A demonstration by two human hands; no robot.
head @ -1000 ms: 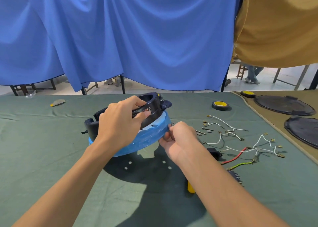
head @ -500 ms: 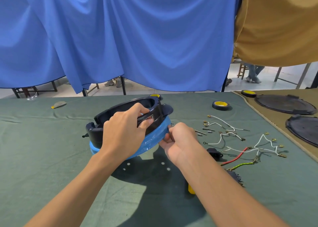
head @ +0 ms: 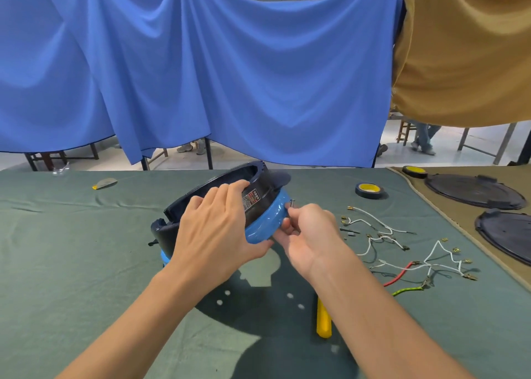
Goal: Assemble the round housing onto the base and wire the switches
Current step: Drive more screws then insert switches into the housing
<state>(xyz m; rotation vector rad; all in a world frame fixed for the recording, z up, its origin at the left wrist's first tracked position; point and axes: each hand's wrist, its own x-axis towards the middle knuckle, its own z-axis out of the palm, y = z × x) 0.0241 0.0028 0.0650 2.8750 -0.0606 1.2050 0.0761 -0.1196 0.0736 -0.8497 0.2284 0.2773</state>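
Note:
A dark round housing [head: 260, 190] sits on a blue base [head: 270, 220], and both are tilted up off the green cloth. My left hand [head: 218, 229] grips the near side of the housing, thumb under the blue rim. My right hand [head: 309, 235] pinches a small screw [head: 292, 203] against the right edge of the blue base. Loose white, red and green-yellow wires [head: 402, 252] with brass terminals lie to the right on the cloth.
A yellow-handled tool [head: 323, 321] lies under my right forearm. Two rolls of tape [head: 369, 190] and two dark round covers [head: 474, 191] are at the right rear. A small scraper [head: 105, 183] lies far left. Blue and tan curtains hang behind the table.
The housing and base have tilted more steeply toward the right. My left hand has slid lower around the side, and my right hand has kept its pinch at the base's right edge.

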